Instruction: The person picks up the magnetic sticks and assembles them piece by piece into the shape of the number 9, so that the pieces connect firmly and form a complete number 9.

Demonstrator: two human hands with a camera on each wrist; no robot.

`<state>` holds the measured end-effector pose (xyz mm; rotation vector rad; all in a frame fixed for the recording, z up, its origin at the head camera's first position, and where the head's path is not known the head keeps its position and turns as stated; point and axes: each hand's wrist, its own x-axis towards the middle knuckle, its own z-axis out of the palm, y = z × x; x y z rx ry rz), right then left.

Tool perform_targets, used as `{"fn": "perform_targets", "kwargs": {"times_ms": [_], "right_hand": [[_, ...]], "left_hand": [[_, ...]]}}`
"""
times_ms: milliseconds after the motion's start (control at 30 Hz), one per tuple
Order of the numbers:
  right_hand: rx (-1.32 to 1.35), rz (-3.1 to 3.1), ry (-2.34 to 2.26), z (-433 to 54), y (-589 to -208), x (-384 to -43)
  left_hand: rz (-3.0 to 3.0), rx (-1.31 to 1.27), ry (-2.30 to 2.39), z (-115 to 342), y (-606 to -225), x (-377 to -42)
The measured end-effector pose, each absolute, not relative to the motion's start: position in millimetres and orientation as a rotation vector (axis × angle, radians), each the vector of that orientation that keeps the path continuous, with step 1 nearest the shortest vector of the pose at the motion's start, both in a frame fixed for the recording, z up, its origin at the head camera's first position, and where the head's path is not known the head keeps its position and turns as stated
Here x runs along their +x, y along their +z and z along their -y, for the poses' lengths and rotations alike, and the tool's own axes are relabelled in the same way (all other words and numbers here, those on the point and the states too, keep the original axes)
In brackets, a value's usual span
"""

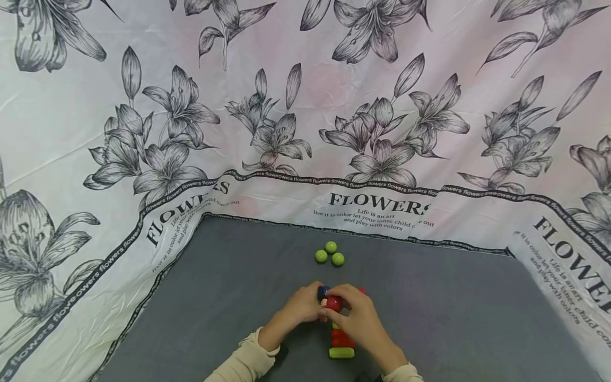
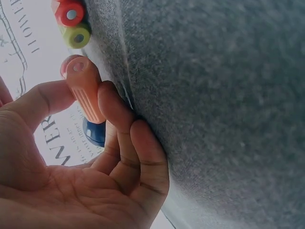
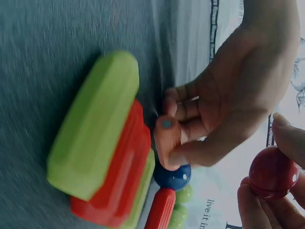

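Note:
My left hand pinches an orange ribbed magnetic rod between thumb and fingers, a metal disc showing at its end. A glossy blue ball appears at the rod's other end; whether they touch I cannot tell. In my right hand a glossy red ball is held by the fingertips, a little apart from the rod in the right wrist view. Closer to me lie red rods and a yellow-green rod, side by side. One more red rod lies by the blue ball.
Three green balls sit together beyond the hands on the grey cloth surface. A white floral curtain borders this surface at the back and on both sides.

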<state>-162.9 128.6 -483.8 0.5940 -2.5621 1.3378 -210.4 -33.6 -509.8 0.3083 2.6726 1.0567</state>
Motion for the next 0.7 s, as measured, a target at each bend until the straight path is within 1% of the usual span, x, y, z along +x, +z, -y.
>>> {"fn": "perform_targets", "kwargs": {"times_ms": [233, 400, 600, 700], "right_hand": [[0.411, 2.612, 1.507, -121, -496, -146], [0.289, 2.638, 1.507, -117, -508, -136], [0.291, 2.613, 1.489, -110, -522, -131], [0.309, 2.638, 1.442, -108, -522, -132]], "left_hand": [[-2.678, 0.248, 1.047, 34, -506, -211], [-2.684, 0.236, 1.039, 34, -506, -211], [-2.670, 0.222, 1.046, 34, -512, -213], [-2.672, 0.219, 1.045, 34, -512, -214]]}}
